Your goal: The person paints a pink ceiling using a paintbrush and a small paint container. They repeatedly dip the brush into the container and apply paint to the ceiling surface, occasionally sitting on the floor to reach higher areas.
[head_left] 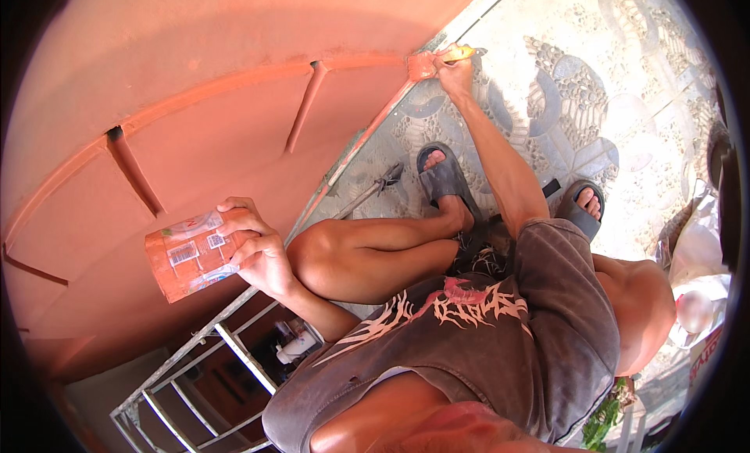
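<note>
With my left hand I grasp an orange-smeared tub, my fingers curled round its right-hand end. I hold it out to the left, past my left knee, which I judge keeps it clear of my shirt. It is tilted, and I cannot see its mouth. Farther off and to the right, my right hand is closed round a paintbrush by its yellow handle. Its orange head touches the orange wall low down, near where it meets the floor; my hand sits on the floor side, probably so the bristles can lie against that low edge. My legs are folded, likely to bring me down to this height.

The wall fills the left and far left, broken by grooves, some dark inside. Near on the left stands a metal ladder, with a white container just right of it. A thin rod lies beside the wall's foot. My dark sandals rest on patterned pebble and grey stone, sunlit toward the right. At the right edge is a crumpled plastic bag; nearer, green leaves.
</note>
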Motion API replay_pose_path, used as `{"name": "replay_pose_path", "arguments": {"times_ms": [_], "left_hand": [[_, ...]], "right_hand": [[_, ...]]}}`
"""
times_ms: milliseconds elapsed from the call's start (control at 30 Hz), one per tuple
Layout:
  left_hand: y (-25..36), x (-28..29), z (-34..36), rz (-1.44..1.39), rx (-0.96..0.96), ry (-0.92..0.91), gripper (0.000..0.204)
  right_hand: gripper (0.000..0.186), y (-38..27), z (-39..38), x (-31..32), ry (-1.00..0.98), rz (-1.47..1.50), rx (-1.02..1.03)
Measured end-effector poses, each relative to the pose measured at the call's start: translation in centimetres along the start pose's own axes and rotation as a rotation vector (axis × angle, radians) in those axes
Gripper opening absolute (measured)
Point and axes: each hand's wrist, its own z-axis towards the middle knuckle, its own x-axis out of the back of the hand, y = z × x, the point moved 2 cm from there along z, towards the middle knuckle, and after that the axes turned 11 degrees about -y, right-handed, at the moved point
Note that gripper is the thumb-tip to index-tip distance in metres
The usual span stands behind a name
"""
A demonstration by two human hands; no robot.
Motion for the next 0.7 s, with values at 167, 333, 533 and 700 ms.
{"name": "replay_pose_path", "arguments": {"times_ms": [167, 333, 533, 700], "left_hand": [[-1.0, 0.1, 0.8, -0.014, 0.015, -0.019, 0.038], [-0.7, 0.0, 0.5, 0.007, 0.038, -0.021, 0.035], [-0.8, 0.1, 0.4, -0.012, 0.029, -0.014, 0.037], [-1.2, 0.1, 0.8, -0.007, 0.052, 0.003, 0.036]], "right_hand": [[0.010, -1.0, -0.7, -1.0, -0.003, -0.156, 0.102], [0.013, -1.8, -0.4, -0.2, 0.036, 0.022, 0.097], [0.015, -1.3, -0.5, 0.3, 0.147, 0.168, 0.131], [0.013, 1.4, 3.8, 2.8, 0.009, 0.061, -0.100]]}}
